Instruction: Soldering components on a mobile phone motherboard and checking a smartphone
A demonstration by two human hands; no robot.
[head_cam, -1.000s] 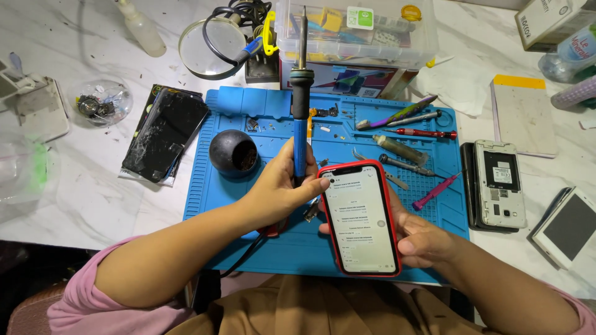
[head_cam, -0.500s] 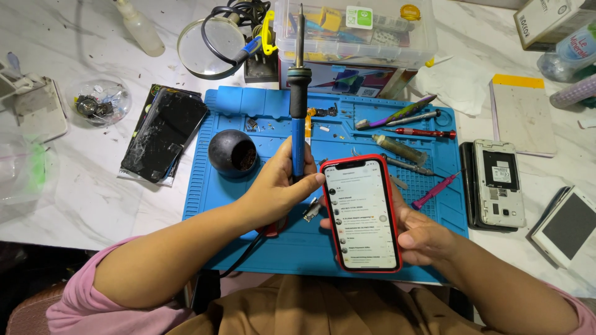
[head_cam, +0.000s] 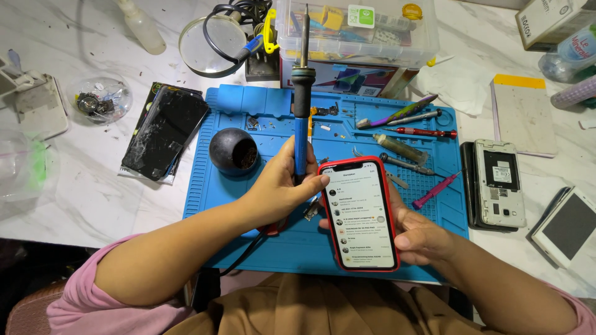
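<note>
Blue mat (head_cam: 261, 111) fills the middle of the marble bench (head_cam: 81, 186), and pretty much everything sits around it. Left hand (head_cam: 282, 186) is over the mat's centre, fingers wrapped tight around the blue handle of a soldering iron (head_cam: 302, 99), which stands nearly upright with the tip pointing at the mat's far edge. Its cord drops off the mat's near edge. Right hand (head_cam: 419, 239) is over the mat's near right part, curled around a red-cased phone (head_cam: 360, 214), thumb on the phone's right edge. Screen is lit and showing a list, and the left fingertips are just about touching the phone's top left corner.

On the mat, left of centre, there's a round black pot (head_cam: 233, 152). Toward the mat's right side lie a red screwdriver (head_cam: 425, 132), tweezers (head_cam: 406, 165) and a pink tool (head_cam: 436, 190). Just off the mat's left edge is a cracked phone (head_cam: 166, 131), face up. Off the right edge, an opened phone (head_cam: 498, 183) lies back side up. Behind the mat's far edge sit a clear parts box (head_cam: 357, 31) and a magnifier (head_cam: 208, 37).
</note>
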